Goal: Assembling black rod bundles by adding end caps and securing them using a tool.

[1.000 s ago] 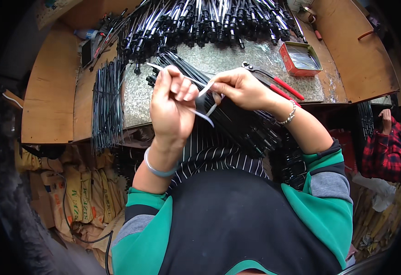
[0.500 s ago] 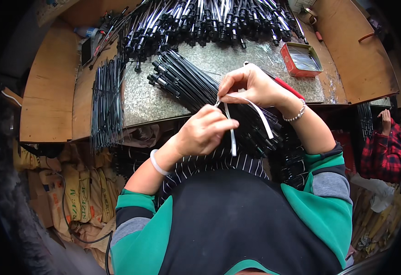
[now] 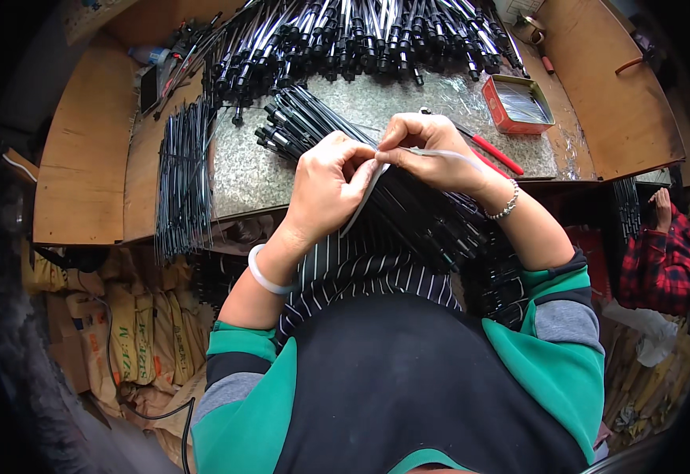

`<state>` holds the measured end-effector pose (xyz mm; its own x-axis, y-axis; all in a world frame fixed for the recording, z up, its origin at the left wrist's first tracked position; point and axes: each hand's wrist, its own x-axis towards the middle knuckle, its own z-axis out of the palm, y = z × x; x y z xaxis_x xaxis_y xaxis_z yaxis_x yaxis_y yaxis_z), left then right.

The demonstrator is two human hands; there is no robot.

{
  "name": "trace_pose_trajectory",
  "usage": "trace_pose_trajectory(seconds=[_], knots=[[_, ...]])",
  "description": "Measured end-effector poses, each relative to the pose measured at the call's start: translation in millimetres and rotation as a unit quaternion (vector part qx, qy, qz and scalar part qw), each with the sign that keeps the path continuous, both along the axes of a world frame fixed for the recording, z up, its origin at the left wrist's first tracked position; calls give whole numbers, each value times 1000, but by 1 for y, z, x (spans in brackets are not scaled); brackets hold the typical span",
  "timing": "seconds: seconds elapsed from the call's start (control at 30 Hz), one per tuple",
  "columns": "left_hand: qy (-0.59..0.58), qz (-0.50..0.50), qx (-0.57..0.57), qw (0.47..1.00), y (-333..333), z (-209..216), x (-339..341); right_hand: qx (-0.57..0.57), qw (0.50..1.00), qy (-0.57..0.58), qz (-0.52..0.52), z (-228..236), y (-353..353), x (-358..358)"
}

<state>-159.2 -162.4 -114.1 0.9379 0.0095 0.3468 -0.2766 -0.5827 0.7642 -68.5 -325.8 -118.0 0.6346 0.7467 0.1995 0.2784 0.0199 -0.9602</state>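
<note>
The left hand [image 3: 331, 183] has thumb and forefinger pinched together on a white strip [image 3: 363, 200], and the right hand [image 3: 433, 155] meets it fingertip to fingertip, its own thumb and forefinger also closed on the strip. One tail hangs below the left fingertips, slanting down toward the lap; another stretch lies back across the right hand toward the wrist. Whether a knot or a plain crossing sits between the two pinches cannot be told, since the fingers cover it. Beneath both hands a bundle of black rods [image 3: 305, 118] runs slantwise, its capped ends beyond the left hand and its other end below the right; whether the strip touches it is unclear. For this fine fingertip work, it seems best to let one hand hold the meeting point firm while the other works the loose part, with the strip flat rather than twisted and both tails long enough to grip. A soft, narrow strip like this could slip or curl if the pinch slackens. Just beyond the right hand lie red-handled pliers [image 3: 496, 154], and farther off that way an open red tin [image 3: 511, 118]; moderate elbow movement should avoid nudging either. Well left of the left hand stand thin dark rods [image 3: 183, 178].
</note>
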Motion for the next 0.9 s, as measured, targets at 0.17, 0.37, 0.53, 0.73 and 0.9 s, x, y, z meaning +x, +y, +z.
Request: trace_pose_trajectory(seconds=[0.17, 0.37, 0.53, 0.73, 0.9], knots=[[18, -5, -45, 999, 0, 1, 2, -9, 997, 43, 58, 0, -5, 9], [11, -23, -35, 999, 3, 1, 2, -52, 986, -159, 12, 7, -3, 2], [-11, -43, -35, 998, 8, -4, 4, -21, 967, -242, -73, -2, 4, -8], [20, 14, -131, 991, 1, -3, 1, -18, 964, -243, -103, -6, 3, -9], [-26, -16, -54, 998, 5, -3, 3, -1, 957, -281, -77, -6, -1, -4]])
